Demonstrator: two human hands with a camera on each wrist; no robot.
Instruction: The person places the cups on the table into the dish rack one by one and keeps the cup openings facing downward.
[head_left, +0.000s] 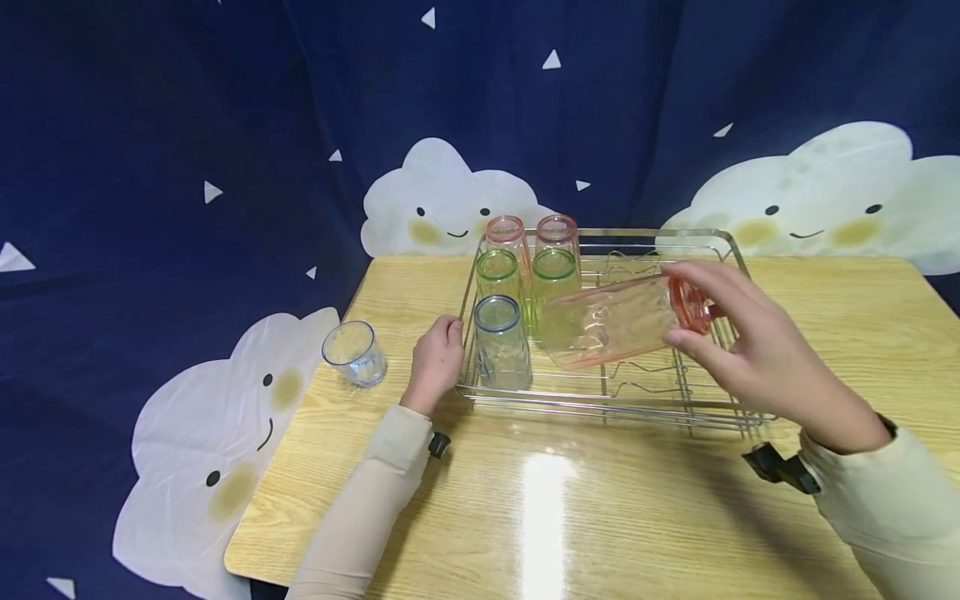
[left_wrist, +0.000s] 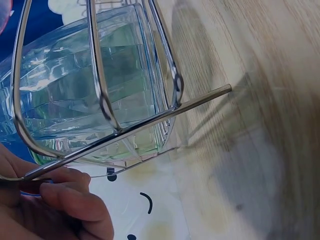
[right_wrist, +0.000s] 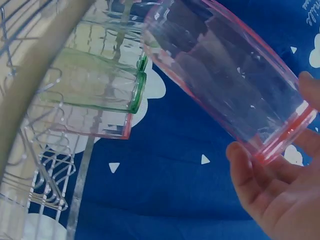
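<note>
My right hand (head_left: 772,367) grips a pink-tinted drinking glass (head_left: 618,325) near its thick red base, thumb on one side and fingers on the other. The glass lies almost level above the wire dish rack (head_left: 645,408), its mouth toward the left. At the rack's left side my left hand (head_left: 435,362) holds the rim; in the left wrist view the fingers (left_wrist: 75,200) curl round a metal wire. Upside down in the rack's left part stand a blue glass (head_left: 504,350), two green glasses (head_left: 498,279) and, at the back, two pink glasses (head_left: 506,237).
A short blue-rimmed glass (head_left: 356,354) stands on the wooden table (head_left: 637,517), left of my left hand. The rack's middle and right show bare wires. Behind the table hangs a dark blue curtain (head_left: 480,92) with clouds.
</note>
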